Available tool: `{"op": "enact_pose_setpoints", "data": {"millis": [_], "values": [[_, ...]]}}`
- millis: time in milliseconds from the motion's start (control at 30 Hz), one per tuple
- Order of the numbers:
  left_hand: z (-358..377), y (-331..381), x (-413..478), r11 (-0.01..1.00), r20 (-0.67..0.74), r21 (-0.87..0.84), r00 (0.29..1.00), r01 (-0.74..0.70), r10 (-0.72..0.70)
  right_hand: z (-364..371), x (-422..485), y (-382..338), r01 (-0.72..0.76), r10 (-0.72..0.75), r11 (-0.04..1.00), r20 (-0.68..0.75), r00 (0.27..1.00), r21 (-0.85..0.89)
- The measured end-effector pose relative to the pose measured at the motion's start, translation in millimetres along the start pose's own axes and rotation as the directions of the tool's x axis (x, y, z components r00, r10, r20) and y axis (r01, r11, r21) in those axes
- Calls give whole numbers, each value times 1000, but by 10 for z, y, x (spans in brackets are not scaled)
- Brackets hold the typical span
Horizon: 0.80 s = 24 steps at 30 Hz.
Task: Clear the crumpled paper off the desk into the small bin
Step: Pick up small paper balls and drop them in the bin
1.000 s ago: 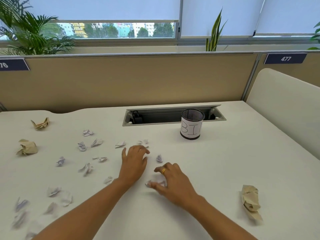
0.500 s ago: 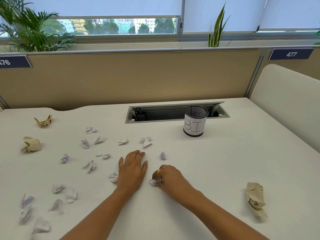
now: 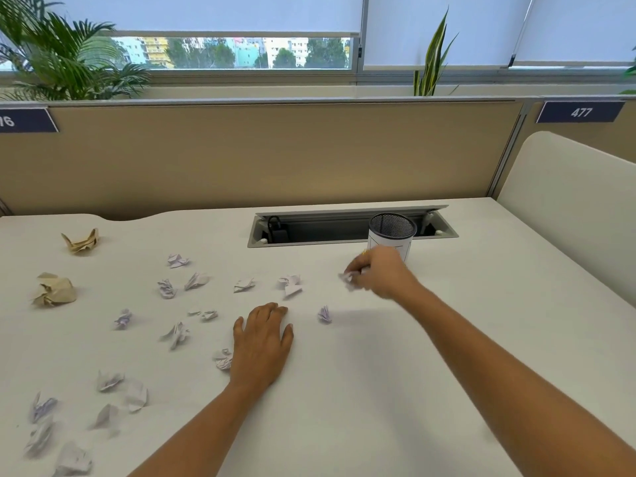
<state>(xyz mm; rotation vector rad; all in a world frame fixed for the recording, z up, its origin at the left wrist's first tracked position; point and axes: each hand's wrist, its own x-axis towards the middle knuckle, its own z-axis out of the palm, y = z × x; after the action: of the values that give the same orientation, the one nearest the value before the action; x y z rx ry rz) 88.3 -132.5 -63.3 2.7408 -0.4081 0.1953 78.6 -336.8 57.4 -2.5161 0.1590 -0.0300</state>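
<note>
My right hand [image 3: 380, 273] is raised just in front of the small bin [image 3: 392, 230], a black mesh cup with a white label, and pinches a small white paper ball [image 3: 348, 280]. The hand is blurred by motion and hides part of the label. My left hand [image 3: 262, 342] lies flat on the white desk [image 3: 430, 356], fingers apart, with one paper scrap [image 3: 223, 359] touching its left side. Several small white crumpled scraps are scattered over the desk's left half, one [image 3: 325, 314] lying between my hands. Two tan paper balls [image 3: 53, 289] [image 3: 81, 239] sit far left.
An open cable tray [image 3: 320, 232] with a black plug is sunk into the desk behind the bin. A tan partition [image 3: 275, 153] closes the back, and a cream divider [image 3: 571, 208] stands along the right side. Plants line the window sill.
My right hand closed on a white scrap near the desk's middle, lifted it and carried it up and right to the bin. My left hand drew back slightly and stayed flat.
</note>
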Motion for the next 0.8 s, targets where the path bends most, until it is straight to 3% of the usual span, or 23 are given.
{"op": "enact_pose_setpoints", "data": {"millis": [100,267,433,600,800], "values": [[3,2,1,1000,2,10,1000,-3,3,-249,237,25,-43,50,998,-187,981,43],[6,3,1,1000,9,26,1000,-5,5,-445,584,177,-157,245,959,-410,878,236],[4,7,-3,1000,-8,6,1000,-15,15,-427,803,326,-270,360,929,-456,814,252],[12,-1,8,1000,-6,23,1000,-16,16,-414,898,400,-311,410,905,-402,818,290],[16,1,5,1000,-24,1,1000,-18,18,-311,778,428,-145,264,957,-543,797,252]]}}
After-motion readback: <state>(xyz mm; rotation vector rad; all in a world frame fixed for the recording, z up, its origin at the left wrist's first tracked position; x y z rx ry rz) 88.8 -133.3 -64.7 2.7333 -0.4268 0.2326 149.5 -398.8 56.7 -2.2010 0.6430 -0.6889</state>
